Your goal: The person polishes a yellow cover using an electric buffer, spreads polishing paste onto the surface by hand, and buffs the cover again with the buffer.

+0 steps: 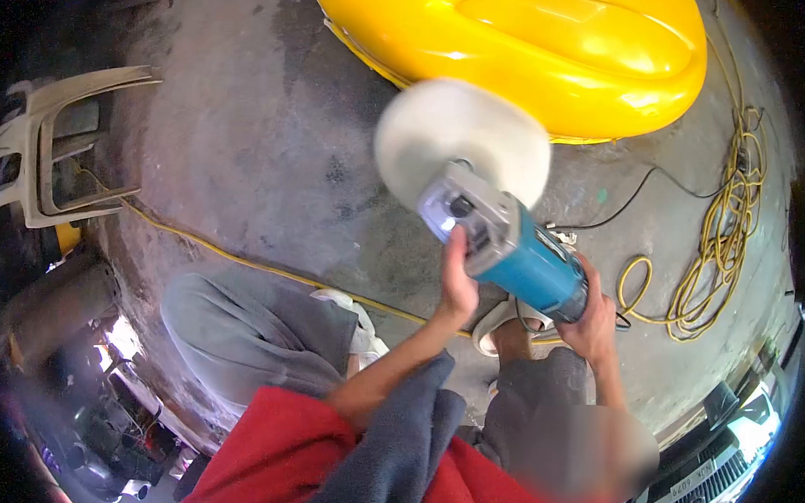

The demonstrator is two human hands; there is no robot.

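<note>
A teal polisher (540,269) with a grey metal head is held in front of my knees. My left hand (461,280) is closed on the side of its head, the fingers partly hidden beneath. Around the rear of the body my right hand (591,320) is wrapped. The round white buffing pad (496,128) looks slightly blurred. It overlaps the lower edge of a glossy yellow moulded panel (591,67) in view; whether the two touch, I cannot tell.
A yellow cord (243,257) crosses the concrete floor near my feet and lies coiled (730,231) at right. A thin black cable (631,199) runs beside it. At left stand a pale bumper-like part (36,167) and dark machinery. A vehicle front (729,453) shows lower right.
</note>
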